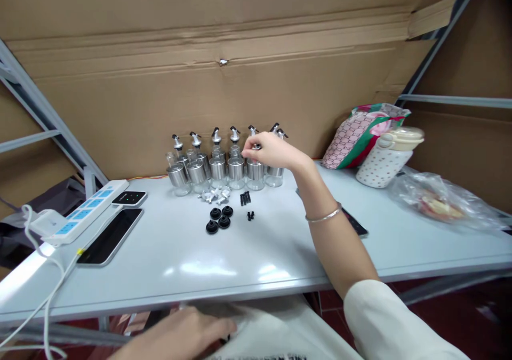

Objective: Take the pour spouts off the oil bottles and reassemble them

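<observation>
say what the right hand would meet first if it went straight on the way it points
Probably the fourth front-row bottle from the left, near its neck: the right hand points leftward toward it, though depth is unclear.

A cream short sleeve [384, 317], a thin silvery bangle [326, 217] and pale cloth [280, 322] with dark lettering [282, 357] are worn

clear glass bottles [218, 174] with brushed-metal sleeves [236, 167] stand upright in two close rows; rear ones wear silver-and-black pourers [216, 137], while the front row's four leftmost show bare necks [191, 156]. before them lie clustered silver spout parts [219, 193], four round black caps [224, 222], slim black strips [245, 198] and tiny black plugs [250, 216].
</observation>
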`<state>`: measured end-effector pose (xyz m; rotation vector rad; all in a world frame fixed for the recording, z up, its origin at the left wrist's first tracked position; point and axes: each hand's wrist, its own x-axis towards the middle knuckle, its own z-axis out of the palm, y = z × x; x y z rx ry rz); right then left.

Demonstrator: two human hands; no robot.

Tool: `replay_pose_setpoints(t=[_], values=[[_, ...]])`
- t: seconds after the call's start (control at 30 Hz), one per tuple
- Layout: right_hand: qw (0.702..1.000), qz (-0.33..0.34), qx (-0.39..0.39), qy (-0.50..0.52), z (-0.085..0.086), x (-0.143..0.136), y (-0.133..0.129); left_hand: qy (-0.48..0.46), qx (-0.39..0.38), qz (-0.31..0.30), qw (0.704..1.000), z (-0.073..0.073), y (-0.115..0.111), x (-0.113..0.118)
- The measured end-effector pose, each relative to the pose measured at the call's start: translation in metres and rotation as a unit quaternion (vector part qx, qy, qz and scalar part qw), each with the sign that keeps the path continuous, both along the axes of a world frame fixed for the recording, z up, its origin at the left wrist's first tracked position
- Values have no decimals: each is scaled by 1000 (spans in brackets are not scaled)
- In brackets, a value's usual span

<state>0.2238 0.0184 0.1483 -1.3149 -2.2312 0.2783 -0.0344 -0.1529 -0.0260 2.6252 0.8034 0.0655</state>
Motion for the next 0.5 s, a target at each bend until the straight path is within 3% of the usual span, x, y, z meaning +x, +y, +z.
replay_pose_setpoints(t=[0.03,0.1,0.17,0.2,0.27,0.33,0.43,0.5], values=[[996,48,-66,-34,4,-8,-12,-38,7,22,999,17,2,-2],[973,163,-142,-85,6,-24,-35,-164,44,6,986,50,15,1],[946,261,-175,-78,0,-36,-53,-265,63,92,958,75,39,13],[940,286,-171,-73,-6,-40,-58,-315,35,133,939,82,54,20],[962,235,-135,-34,-21,-42,-62,-397,-98,173,896,86,83,35],[973,194,-120,42,-38,-36,-57,-443,-219,173,852,83,106,48],[942,200,-176,203,-61,-20,-42,-520,-257,216,785,75,122,59],[930,192,-172,260,-73,-11,-35,-546,-279,234,754,71,124,63]])
